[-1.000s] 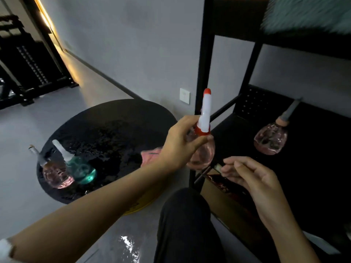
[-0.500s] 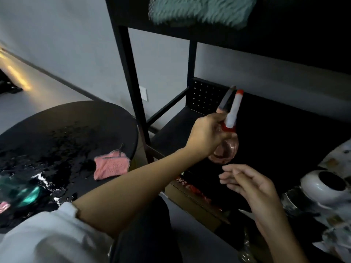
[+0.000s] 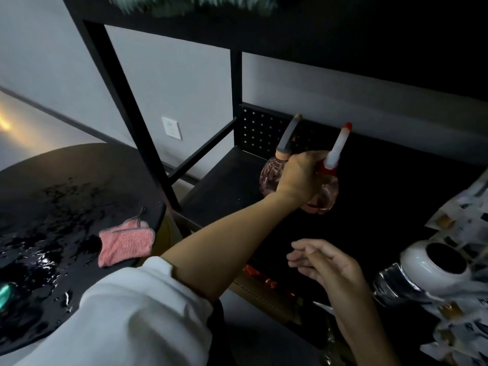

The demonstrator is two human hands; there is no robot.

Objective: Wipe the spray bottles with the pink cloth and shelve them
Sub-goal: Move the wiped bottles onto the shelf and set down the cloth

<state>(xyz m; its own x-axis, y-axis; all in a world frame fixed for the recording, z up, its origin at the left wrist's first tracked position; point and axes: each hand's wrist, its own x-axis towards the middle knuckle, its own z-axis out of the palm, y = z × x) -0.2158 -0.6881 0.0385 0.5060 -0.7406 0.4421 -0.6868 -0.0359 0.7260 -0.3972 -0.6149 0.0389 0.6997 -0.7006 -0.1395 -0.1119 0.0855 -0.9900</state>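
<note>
My left hand grips a pink round spray bottle with a white, red-tipped nozzle, held over the black shelf. A second pink spray bottle with a grey nozzle stands on that shelf, just left of and behind my hand. My right hand hovers below, fingers relaxed, holding nothing. The pink cloth lies at the right edge of the wet round black table. A green bottle peeks in at the far left edge.
The black metal rack has an upright post between table and shelf and an upper shelf with a teal fluffy item. A white jar and patterned packages sit at the right. A cardboard box lies under the shelf.
My left hand has carried the red-tipped bottle rightward from above the table's edge into the shelf, beside the grey-nozzle bottle. The view swung right. My right hand stayed low and empty.
</note>
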